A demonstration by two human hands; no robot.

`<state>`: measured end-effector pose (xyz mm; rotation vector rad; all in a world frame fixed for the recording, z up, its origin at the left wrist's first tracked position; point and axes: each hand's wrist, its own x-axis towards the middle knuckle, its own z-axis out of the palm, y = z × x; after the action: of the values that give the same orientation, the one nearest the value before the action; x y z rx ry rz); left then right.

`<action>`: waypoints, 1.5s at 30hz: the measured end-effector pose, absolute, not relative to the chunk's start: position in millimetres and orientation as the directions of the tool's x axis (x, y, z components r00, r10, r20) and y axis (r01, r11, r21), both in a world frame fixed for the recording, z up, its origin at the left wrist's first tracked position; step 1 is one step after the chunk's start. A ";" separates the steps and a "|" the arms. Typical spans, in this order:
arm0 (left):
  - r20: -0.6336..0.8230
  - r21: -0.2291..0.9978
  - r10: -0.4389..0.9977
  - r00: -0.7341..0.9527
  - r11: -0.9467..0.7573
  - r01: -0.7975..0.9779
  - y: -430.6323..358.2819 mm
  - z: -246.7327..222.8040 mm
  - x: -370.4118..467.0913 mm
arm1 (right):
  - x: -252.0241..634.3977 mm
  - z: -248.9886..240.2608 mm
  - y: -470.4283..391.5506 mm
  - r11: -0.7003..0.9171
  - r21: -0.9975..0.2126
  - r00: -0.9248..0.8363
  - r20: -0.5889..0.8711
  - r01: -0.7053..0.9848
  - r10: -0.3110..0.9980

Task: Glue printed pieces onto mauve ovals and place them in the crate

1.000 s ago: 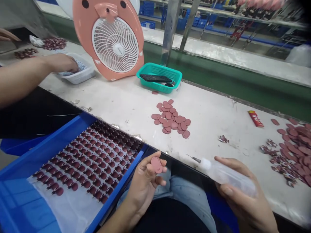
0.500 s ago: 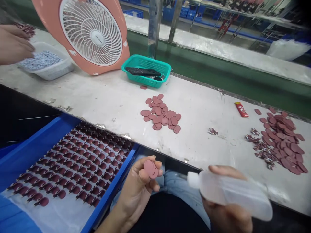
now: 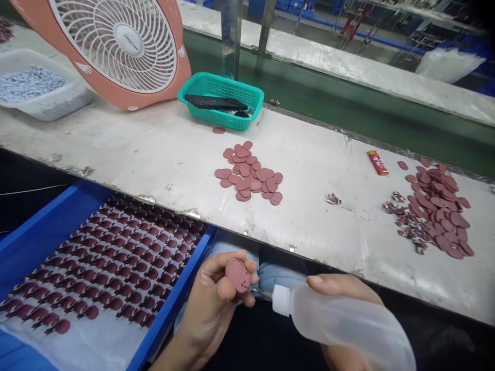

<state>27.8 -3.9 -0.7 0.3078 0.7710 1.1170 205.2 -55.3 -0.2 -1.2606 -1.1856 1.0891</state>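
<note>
Between the fingertips and thumb of my left hand (image 3: 218, 293) is a flat reddish-brown oval piece (image 3: 237, 276) with small holes near its lower end. My right hand (image 3: 348, 293) is wrapped round a translucent squeeze bottle (image 3: 344, 322) with a white cap, lying nearly level. A thin metal tip (image 3: 262, 293) sticks out of the cap and reaches close beside the oval piece's lower edge; whether it touches cannot be made out. Both hands are over my lap, in front of the table edge.
Loose oval pieces lie in a middle pile (image 3: 251, 175) and a right pile (image 3: 439, 206), beside small metallic-looking bits (image 3: 413, 229). A blue tray (image 3: 193, 268) of assembled pieces in rows stands left. Behind are a green basket (image 3: 220, 123), a pink fan (image 3: 150, 98) and a white tub (image 3: 58, 105).
My right hand has brought the bottle left, its tip now beside the oval piece. My left hand keeps its grip. Another person's hand at the far left has gone out of view.
</note>
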 end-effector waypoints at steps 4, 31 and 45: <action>-0.399 0.585 0.892 0.215 0.427 -0.689 -5.0 -1.0 26.4 | 200.9 1.4 -47.5 0.279 -0.957 0.151 0.289 0.084 0.945; -0.415 0.608 0.883 0.218 0.448 -0.655 -7.7 -4.6 22.9 | 199.8 18.5 -37.3 0.274 -0.960 0.076 0.277 0.050 0.958; -0.402 0.633 0.897 0.184 0.418 -0.651 -7.8 -4.3 23.3 | 195.0 21.2 -38.1 0.240 -0.968 0.201 0.251 0.074 0.947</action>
<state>23.3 -7.8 -4.3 0.3545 0.8260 1.1233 195.0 -38.1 21.2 -1.1509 -1.1964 0.8508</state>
